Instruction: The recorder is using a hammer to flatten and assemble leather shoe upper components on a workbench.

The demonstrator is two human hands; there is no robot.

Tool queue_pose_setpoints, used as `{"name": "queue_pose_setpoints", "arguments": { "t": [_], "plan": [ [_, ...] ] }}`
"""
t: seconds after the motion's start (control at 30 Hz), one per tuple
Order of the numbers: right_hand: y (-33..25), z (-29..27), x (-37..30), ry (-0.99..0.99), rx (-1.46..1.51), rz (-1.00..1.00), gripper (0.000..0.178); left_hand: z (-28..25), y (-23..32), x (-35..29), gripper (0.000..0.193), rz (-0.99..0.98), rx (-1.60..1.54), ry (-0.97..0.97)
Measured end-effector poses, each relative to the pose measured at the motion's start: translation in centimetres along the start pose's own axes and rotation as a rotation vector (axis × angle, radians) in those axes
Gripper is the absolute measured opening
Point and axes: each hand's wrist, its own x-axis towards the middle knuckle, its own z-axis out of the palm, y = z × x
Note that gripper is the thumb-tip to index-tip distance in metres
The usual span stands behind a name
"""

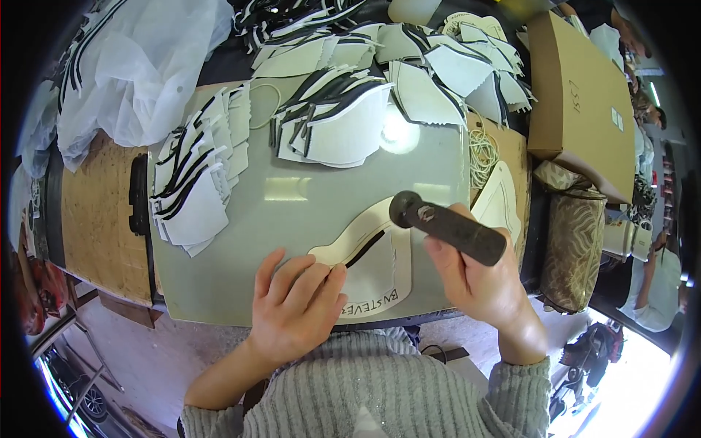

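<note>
In front of me on the grey-green work board lies a cream, curved pattern piece with hand lettering along its lower edge. A white panel with a black strip along its curve rests within the pattern's outline. My left hand lies at the pattern's left end, fingers stretched and fingertips touching the strip's lower end. My right hand is closed around a dark hammer. The hammer is raised over the pattern's right side, its round face toward the left; its handle is mostly hidden by the hand.
Stacked white panels with black edging lie at the left, middle and back right. A coil of cord and a cream piece are on the right, beside a cardboard box and patterned roll. Plastic bag, back left.
</note>
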Motion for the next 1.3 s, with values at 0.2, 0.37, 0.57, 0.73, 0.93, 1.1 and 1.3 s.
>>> {"name": "queue_pose_setpoints", "arguments": {
  "t": [0.2,0.37,0.57,0.73,0.93,1.1,1.3],
  "plan": [
    [0.8,1.7,-1.0,-0.147,-0.263,0.025,0.018,0.0,0.0,0.2,0.037,-0.015,-0.024,0.003],
    [0.6,1.0,-0.4,-0.197,-0.3,0.022,0.018,-0.1,0.0,0.6,0.045,-0.096,0.002,-0.029],
    [0.3,1.3,0.1,-0.337,-0.215,0.005,0.019,-0.1,-0.3,0.9,0.064,-0.114,-0.033,-0.018],
    [0.6,0.2,0.3,-0.22,-0.25,-0.012,0.015,0.1,-0.5,0.8,0.068,-0.138,-0.071,0.025],
    [3.2,-0.8,-2.4,-0.071,0.838,0.515,0.029,0.0,-0.9,0.6,0.067,-0.143,-0.145,0.052],
    [5.4,0.5,-4.8,-0.068,0.875,0.651,0.033,-0.2,-0.8,0.8,0.064,-0.157,-0.147,0.049],
    [5.8,1.2,-5.3,-0.002,0.941,0.663,0.029,-0.3,-0.7,1.4,0.059,-0.146,-0.119,0.044]
  ]
}}
